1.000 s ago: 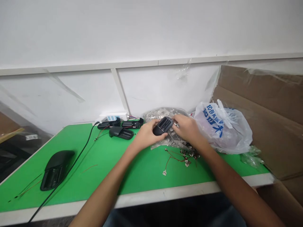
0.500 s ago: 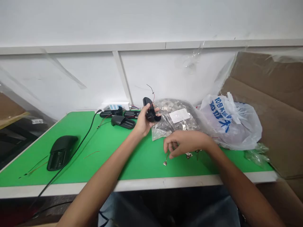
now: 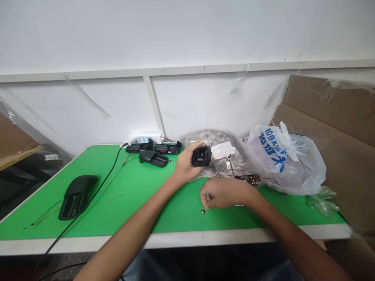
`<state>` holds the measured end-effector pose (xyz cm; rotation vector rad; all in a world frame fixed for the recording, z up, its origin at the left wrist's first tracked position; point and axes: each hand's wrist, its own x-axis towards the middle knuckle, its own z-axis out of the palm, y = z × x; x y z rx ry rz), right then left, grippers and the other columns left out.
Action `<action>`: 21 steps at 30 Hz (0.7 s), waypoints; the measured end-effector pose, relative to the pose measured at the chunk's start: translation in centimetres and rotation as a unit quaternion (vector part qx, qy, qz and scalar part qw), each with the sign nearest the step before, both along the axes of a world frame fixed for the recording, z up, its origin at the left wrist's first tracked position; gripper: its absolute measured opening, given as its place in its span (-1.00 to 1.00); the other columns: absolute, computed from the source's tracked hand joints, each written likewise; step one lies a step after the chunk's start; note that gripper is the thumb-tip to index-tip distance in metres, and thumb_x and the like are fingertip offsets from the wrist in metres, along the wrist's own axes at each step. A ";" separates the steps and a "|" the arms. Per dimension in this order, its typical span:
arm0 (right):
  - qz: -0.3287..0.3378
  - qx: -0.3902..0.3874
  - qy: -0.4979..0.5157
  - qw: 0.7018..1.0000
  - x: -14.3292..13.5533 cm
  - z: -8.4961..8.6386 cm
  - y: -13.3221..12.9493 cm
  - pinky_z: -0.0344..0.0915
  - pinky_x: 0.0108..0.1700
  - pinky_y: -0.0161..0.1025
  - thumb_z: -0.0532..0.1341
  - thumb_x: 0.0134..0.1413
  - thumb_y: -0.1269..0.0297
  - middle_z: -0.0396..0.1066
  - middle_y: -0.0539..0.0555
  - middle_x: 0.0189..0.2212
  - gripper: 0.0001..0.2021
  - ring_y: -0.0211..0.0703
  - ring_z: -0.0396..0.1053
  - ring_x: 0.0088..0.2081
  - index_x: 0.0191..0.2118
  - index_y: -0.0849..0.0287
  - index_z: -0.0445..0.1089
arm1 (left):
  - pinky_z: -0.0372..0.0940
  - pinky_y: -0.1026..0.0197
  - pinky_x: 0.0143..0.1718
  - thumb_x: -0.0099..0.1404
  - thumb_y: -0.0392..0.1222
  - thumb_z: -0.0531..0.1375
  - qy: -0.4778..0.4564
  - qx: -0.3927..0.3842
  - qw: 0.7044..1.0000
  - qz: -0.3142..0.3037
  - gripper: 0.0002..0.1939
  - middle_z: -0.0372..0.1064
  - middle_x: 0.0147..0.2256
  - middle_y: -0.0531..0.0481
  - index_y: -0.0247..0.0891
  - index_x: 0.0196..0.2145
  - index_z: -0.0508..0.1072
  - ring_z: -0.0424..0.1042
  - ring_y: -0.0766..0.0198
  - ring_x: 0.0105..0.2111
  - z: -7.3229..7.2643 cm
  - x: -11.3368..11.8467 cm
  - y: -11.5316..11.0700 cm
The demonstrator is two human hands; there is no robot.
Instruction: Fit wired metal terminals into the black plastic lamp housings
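Evidently, the left hand (image 3: pixel 185 164) grips a black casing (image 3: pixel 201 156) above the bench (image 3: pixel 166 212), while the right hand (image 3: pixel 227 192) pinches a small metal contact (image 3: pixel 203 211), whose lifting calls for closed fingertips.

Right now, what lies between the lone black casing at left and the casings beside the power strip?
In the head view, a black cable and thin wires lie between the lone casing and the other casings.

Too small to tell: whether right hand (image 3: pixel 224 192) touches small metal piece (image 3: pixel 203 211) near front edge of tabletop (image 3: pixel 178 216); print on label (image 3: pixel 222 150). 2 forearms (image 3: pixel 140 214) cut off at bottom.
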<state>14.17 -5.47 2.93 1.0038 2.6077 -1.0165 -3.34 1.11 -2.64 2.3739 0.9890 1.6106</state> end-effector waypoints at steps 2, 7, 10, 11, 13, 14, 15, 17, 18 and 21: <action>-0.003 0.028 0.009 1.000 -0.1 -0.4 -0.3 0.09 -0.45 -0.32 0.22 0.04 0.51 0.55 -0.02 -0.46 -0.83 -0.26 0.30 -0.49 -0.39 0.16 0.56 | 0.42 0.04 0.16 0.25 -0.14 0.38 0.022 -0.008 1.000 -0.017 -0.37 0.54 0.06 -0.17 -0.14 0.25 0.38 0.57 0.08 0.04 -0.1 -0.5 0.2; 0.005 0.032 0.055 0.998 0.0 -1.0 -0.4 0.07 -0.45 -0.31 0.19 0.03 0.55 0.48 -0.02 -0.50 -0.82 -0.27 0.23 -0.51 -0.49 0.17 0.43 | 0.39 -0.04 0.19 0.21 -0.24 0.32 0.063 -0.017 0.996 -0.055 -0.39 0.55 0.06 -0.18 -0.13 0.22 0.42 0.54 0.02 0.09 0.2 -1.3 0.2; -0.006 0.012 0.124 0.992 0.7 0.3 -0.4 0.15 -0.39 -0.33 0.22 0.14 0.46 0.52 0.01 -0.33 -0.90 -0.27 0.31 -0.41 -0.35 0.18 0.47 | 0.39 -0.02 0.18 0.22 -0.24 0.33 0.031 -0.022 0.999 -0.028 -0.43 0.55 0.06 -0.18 -0.15 0.19 0.43 0.54 0.03 0.07 0.2 -1.1 0.1; -0.014 0.004 0.152 0.988 1.0 0.9 -0.5 0.18 -0.38 -0.33 0.23 0.18 0.41 0.51 0.02 -0.30 -0.93 -0.26 0.31 -0.39 -0.29 0.17 0.48 | 0.39 -0.01 0.18 0.22 -0.22 0.34 0.012 -0.032 0.999 -0.016 -0.46 0.55 0.06 -0.18 -0.16 0.17 0.45 0.54 0.04 0.06 0.2 -0.9 0.0; -0.038 -0.029 0.219 0.975 1.8 2.2 -0.6 0.21 -0.37 -0.33 0.24 0.25 0.29 0.49 0.02 -0.28 -0.91 -0.26 0.31 -0.38 -0.21 0.15 0.48 | 0.40 0.00 0.17 0.25 -0.15 0.37 -0.033 -0.060 0.998 0.005 -0.51 0.56 0.03 -0.17 -0.17 0.12 0.47 0.55 0.05 0.04 0.5 -0.3 -0.1; -0.056 -0.049 0.260 0.963 2.3 2.6 -0.6 0.23 -0.37 -0.33 0.25 0.27 0.23 0.48 0.02 -0.30 -0.88 -0.27 0.31 -0.39 -0.19 0.14 0.47 | 0.40 -0.01 0.16 0.25 -0.12 0.37 -0.055 -0.075 0.996 0.011 -0.53 0.56 0.02 -0.15 -0.17 0.10 0.49 0.55 0.05 0.03 0.7 0.0 -0.2; -0.080 -0.065 0.307 0.946 2.7 2.9 -0.5 0.24 -0.37 -0.32 0.27 0.28 0.18 0.47 0.01 -0.33 -0.85 -0.27 0.30 -0.40 -0.20 0.14 0.46 | 0.40 -0.01 0.16 0.26 -0.09 0.37 -0.074 -0.091 0.993 0.011 -0.55 0.56 0.01 -0.14 -0.17 0.09 0.50 0.55 0.06 0.02 0.9 0.3 -0.3; -0.148 -0.069 0.422 0.892 3.5 3.1 0.0 0.23 -0.41 -0.32 0.35 0.22 0.07 0.47 0.00 -0.39 -0.77 -0.30 0.27 -0.47 -0.22 0.12 0.44 | 0.39 -0.04 0.17 0.28 -0.07 0.35 -0.112 -0.127 0.986 -0.001 -0.59 0.57 0.00 -0.13 -0.19 0.05 0.51 0.55 0.06 0.02 1.2 0.9 -0.4; -0.188 -0.059 0.483 0.853 3.9 3.0 0.4 0.21 -0.45 -0.32 0.40 0.15 0.03 0.48 -0.01 -0.41 -0.72 -0.32 0.23 -0.51 -0.22 0.11 0.44 | 0.39 -0.05 0.17 0.28 -0.06 0.34 -0.132 -0.147 0.980 -0.013 -0.61 0.57 -0.01 -0.13 -0.20 0.04 0.52 0.55 0.06 0.02 1.2 1.1 -0.4; -0.305 -0.012 0.627 0.717 4.8 2.7 1.8 0.16 -0.54 -0.31 0.50 -0.04 -0.05 0.52 -0.01 -0.41 -0.58 -0.36 0.13 -0.60 -0.17 0.06 0.45 | 0.42 -0.03 0.13 0.29 -0.02 0.33 -0.189 -0.215 0.957 -0.048 -0.63 0.58 -0.05 -0.14 -0.22 0.00 0.52 0.57 0.07 -0.02 1.1 1.7 -0.4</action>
